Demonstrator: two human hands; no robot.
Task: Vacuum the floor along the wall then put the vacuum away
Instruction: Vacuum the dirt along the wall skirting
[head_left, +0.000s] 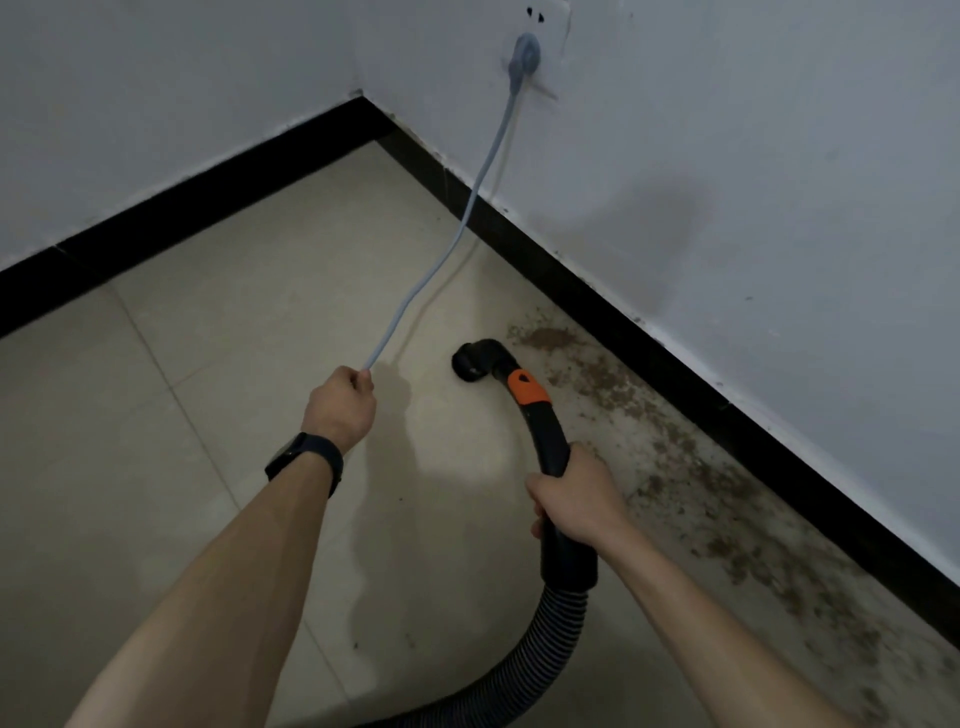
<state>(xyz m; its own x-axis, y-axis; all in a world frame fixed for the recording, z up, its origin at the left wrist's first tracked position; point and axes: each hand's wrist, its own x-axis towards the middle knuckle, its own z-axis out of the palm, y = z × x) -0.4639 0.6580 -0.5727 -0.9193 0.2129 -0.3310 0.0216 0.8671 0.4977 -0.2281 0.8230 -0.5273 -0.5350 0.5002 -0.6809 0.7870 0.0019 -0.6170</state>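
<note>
step: looking like the very start of vacuuming. The dirt (675, 457) is lying mostly untouched, so putting away is not yet due.
left hand: the left hand (340, 402) is gripping the grey cord (457, 228) in a closed fist, holding it up off the floor, well below and left of the socket (537, 31).
right hand: the right hand (571, 499) is wrapping fully round the black handle (545, 426), well below the socket.
vacuum: only the nozzle (470, 361), handle and ribbed hose (545, 654) are showing. The nozzle is sitting low, below the socket, just beside the socket-side end of the dirt. Cannot tell if it is touching the floor. The vacuum body is out of view.
plug: the plug (524, 57) is sitting in the socket.
next move: probably bringing the nozzle onto the dirt and running it along the skirting board (623, 306), keeping the cord clear.
floor: beige floor tiles (208, 338), with dirt spreading in a band from below the socket off to the right, hugging the skirting board.
room: a corner is lying left of the socket. The white wall (779, 156) is looking scuffed and the lighting is dim.
</note>
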